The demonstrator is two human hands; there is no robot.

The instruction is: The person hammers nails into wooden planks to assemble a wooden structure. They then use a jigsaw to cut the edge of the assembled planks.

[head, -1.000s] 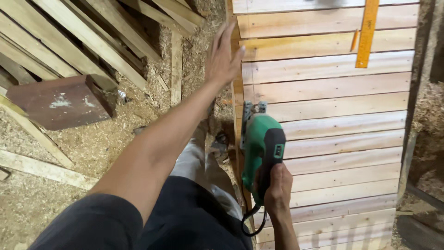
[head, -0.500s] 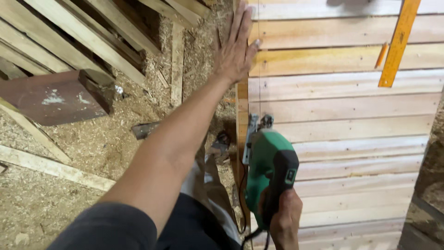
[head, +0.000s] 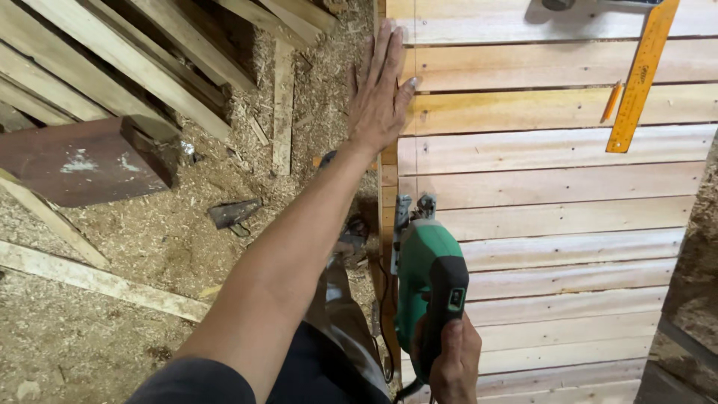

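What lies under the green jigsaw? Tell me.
The green jigsaw rests on the plank panel, along its left edge, with the right hand on its handle. Its blade is hidden.

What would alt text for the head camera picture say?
A person's right hand grips a green power saw at the left edge of a panel of wooden boards, while the left hand presses flat farther along that edge. A yellow ruler lies on the boards; sawdust covers the floor.

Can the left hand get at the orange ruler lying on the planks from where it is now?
Probably yes. The left hand lies flat on the plank panel's left edge, holding nothing. The orange ruler lies across the bare boards, nothing between, though it is a long sideways stretch.
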